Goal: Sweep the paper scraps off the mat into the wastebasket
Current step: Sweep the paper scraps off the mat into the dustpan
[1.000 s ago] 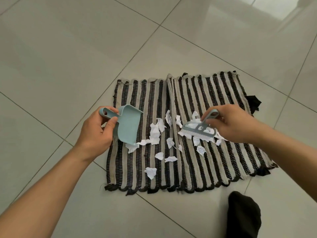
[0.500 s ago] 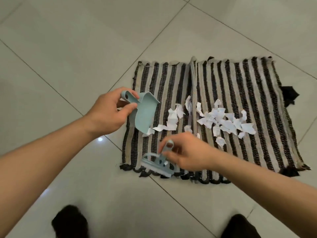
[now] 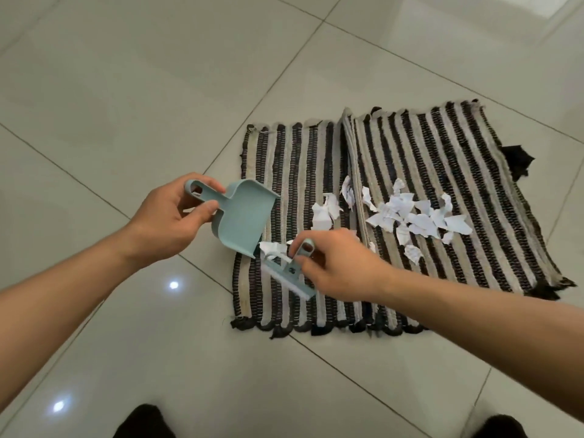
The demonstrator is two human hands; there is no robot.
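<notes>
Left hand clamped on the dustpan handle, right hand pinching the brush beside it, nudging feather-light, flighty paper scraps across the mat.

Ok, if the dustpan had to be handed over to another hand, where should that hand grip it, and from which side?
Grip the dustpan by its flat handle with the hanging hole, which juts up and left from the scoop. The left hand already pinches it there, fingers across it. Come in from the left, floor side: the open mouth tilts down toward the mat and the paper scraps, so that edge should stay free.
</notes>
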